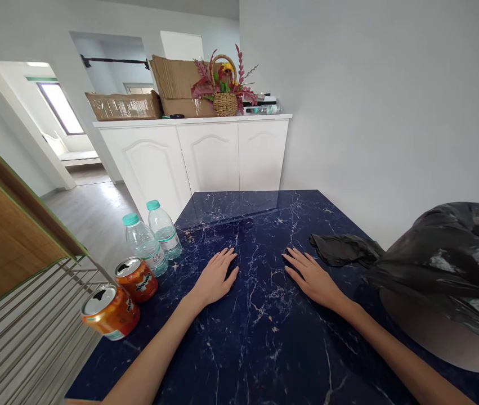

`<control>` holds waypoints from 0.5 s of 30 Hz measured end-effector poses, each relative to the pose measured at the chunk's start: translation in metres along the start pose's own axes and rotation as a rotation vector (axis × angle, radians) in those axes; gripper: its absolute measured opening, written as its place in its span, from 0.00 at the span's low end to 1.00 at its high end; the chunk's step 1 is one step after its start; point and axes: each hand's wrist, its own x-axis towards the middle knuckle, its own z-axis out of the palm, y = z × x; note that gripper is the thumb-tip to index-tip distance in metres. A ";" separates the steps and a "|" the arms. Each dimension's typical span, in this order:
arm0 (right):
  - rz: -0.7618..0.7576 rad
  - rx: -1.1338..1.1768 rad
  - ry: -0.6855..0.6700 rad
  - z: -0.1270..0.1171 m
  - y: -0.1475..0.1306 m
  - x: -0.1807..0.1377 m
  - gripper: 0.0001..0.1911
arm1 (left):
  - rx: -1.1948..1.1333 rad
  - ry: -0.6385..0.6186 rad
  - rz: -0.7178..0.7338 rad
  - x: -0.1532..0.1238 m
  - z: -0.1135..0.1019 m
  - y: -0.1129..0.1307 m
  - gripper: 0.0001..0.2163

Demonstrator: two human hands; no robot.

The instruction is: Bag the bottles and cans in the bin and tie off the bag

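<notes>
The single view looks out from the person's head, above the near end of the dark blue table (260,349), facing forward and tilted down. It sits close enough that both forearms (167,343) enter at the bottom, with the left hand (217,277) and right hand (312,279) near mid-frame. Beyond the tabletop it faces the white cabinet (209,157); the pale wall (370,101) fills the upper right.

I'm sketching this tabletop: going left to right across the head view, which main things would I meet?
Nearer orange can, farther clear bottle, left hand, right hand, bulky black plastic.
</notes>
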 end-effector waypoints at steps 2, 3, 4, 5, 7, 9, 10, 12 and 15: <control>0.012 -0.009 -0.012 0.001 -0.007 -0.009 0.38 | -0.003 0.007 0.004 -0.001 0.001 -0.001 0.24; 0.012 -0.011 -0.024 0.000 -0.011 -0.016 0.38 | -0.005 0.011 0.006 -0.001 0.002 -0.001 0.24; 0.007 -0.008 -0.043 -0.002 -0.015 -0.024 0.38 | -0.007 0.014 0.007 -0.002 0.002 -0.002 0.24; 0.003 0.000 -0.067 -0.006 -0.019 -0.034 0.37 | -0.009 0.016 0.008 -0.002 0.003 -0.002 0.24; -0.009 0.015 -0.108 -0.020 -0.028 -0.057 0.36 | -0.011 0.018 0.011 -0.003 0.004 -0.003 0.24; -0.043 -0.010 -0.097 -0.042 -0.037 -0.080 0.35 | -0.014 0.016 0.016 -0.005 0.005 -0.003 0.24; -0.092 -0.045 -0.067 -0.055 -0.042 -0.091 0.33 | -0.016 0.015 0.019 -0.005 0.006 -0.003 0.24; -0.201 -0.128 0.028 -0.085 -0.052 -0.111 0.32 | -0.021 0.016 0.027 -0.007 0.007 -0.004 0.25; -0.366 -0.234 0.251 -0.130 -0.066 -0.138 0.31 | -0.026 0.024 0.041 -0.009 0.008 -0.005 0.25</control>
